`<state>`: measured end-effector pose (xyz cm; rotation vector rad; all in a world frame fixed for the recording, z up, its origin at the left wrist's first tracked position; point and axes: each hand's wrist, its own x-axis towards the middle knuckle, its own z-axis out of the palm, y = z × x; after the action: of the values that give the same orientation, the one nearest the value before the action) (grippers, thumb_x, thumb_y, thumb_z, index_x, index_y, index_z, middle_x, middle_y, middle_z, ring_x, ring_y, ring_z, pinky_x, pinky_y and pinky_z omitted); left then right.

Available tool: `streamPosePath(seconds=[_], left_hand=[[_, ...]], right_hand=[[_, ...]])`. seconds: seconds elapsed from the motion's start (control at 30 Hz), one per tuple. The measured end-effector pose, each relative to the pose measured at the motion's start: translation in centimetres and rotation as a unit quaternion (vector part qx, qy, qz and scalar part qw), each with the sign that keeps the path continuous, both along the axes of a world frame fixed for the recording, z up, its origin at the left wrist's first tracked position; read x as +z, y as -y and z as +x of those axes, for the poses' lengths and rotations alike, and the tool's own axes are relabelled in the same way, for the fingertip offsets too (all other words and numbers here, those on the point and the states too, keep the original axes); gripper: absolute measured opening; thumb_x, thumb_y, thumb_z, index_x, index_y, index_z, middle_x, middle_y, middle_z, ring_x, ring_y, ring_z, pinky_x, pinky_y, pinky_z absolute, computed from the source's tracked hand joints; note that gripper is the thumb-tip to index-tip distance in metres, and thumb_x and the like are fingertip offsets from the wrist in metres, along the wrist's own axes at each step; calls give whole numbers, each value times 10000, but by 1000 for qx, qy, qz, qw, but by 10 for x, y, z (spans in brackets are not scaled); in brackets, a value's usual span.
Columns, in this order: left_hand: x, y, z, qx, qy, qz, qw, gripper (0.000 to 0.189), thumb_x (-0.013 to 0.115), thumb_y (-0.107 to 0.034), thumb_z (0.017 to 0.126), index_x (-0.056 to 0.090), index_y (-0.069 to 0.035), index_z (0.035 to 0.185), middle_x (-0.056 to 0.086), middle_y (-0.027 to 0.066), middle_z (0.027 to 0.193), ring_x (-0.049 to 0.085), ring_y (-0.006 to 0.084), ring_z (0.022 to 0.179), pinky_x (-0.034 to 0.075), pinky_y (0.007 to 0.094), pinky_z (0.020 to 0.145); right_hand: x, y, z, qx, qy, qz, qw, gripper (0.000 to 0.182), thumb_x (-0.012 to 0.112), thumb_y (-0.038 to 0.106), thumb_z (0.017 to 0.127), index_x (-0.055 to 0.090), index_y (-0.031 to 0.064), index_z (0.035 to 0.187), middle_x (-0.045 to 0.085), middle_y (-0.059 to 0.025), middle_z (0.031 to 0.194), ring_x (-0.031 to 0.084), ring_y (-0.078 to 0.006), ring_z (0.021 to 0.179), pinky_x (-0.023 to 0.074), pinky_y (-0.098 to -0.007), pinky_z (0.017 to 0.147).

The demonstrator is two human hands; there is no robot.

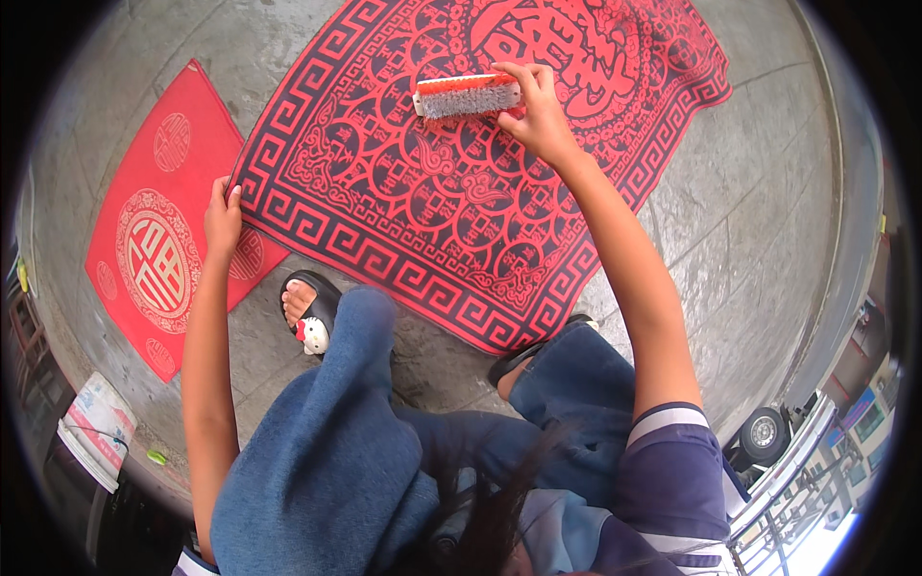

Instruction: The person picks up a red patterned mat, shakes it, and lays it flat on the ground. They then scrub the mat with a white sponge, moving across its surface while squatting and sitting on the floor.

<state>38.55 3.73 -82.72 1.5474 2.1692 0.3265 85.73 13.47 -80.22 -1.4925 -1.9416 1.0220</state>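
Note:
A large red and black patterned mat (pixel 446 209) lies in front of me, its upper right corner rumpled. My right hand (pixel 536 111) grips one end of a scrub brush (pixel 468 97) between thumb and fingers. The brush is tilted on its side over the mat, showing orange and pale grey bristles. Whether it touches the mat I cannot tell. At the mat's left corner, my left hand (pixel 224 216) pinches the edge between thumb and fingers. A smaller red mat (pixel 160 252) with gold round emblems lies to the left, partly beneath that corner and hand.
Grey paved ground (pixel 727 209) surrounds the mats. My feet in black slides (pixel 328 299) are near the large mat's lower edge. A white bucket (pixel 97 432) stands at the lower left, near a small green object (pixel 156 456). A vehicle wheel (pixel 763 435) shows at the lower right.

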Motion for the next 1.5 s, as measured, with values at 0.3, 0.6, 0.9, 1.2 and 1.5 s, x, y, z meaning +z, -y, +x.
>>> streamPosePath(seconds=[0.3, 0.6, 0.9, 1.2, 1.5], left_hand=[[11, -2, 12, 8, -16, -23, 1000, 230, 454, -205, 895, 492, -72, 1079, 616, 129, 994, 590, 278, 936, 437, 357, 779], [5, -2, 9, 1, -42, -15, 999, 241, 441, -242, 892, 485, -103, 1084, 622, 136, 980, 591, 318, 916, 440, 387, 751], [11, -4, 16, -4, -39, -16, 999, 246, 437, -263, 896, 484, -112, 1084, 626, 131, 967, 596, 321, 895, 443, 392, 733], [22, 0, 15, 10, -17, -31, 999, 218, 451, -218, 895, 491, -90, 1067, 627, 137, 949, 599, 313, 894, 444, 383, 741], [25, -34, -17, -40, 200, -190, 961, 240, 522, -258, 881, 475, -41, 973, 536, 11, 786, 490, 77, 743, 401, 253, 672]], right_hand=[[7, 18, 20, 104, 99, 271, 952, 597, 608, -29, 628, 542, 263, 1145, 447, -152, 1055, 466, -304, 945, 422, -387, 787], [10, 70, 14, 121, 2, 149, 981, 459, 674, 159, 702, 528, 178, 1137, 459, -108, 1014, 498, -258, 891, 429, -365, 763], [-19, 32, -15, -203, -127, -240, 941, 691, 686, 415, 697, 452, 1, 1199, 473, -148, 1026, 527, -213, 904, 454, -323, 766], [9, 48, -66, 5, 172, -54, 984, 1012, 787, 430, 532, 285, 50, 1324, 398, -162, 1172, 418, -325, 1089, 394, -459, 856], [-8, 26, -73, -26, 110, -12, 994, 677, 659, 223, 736, 338, 93, 1319, 408, -217, 1095, 434, -354, 1011, 410, -402, 855]])
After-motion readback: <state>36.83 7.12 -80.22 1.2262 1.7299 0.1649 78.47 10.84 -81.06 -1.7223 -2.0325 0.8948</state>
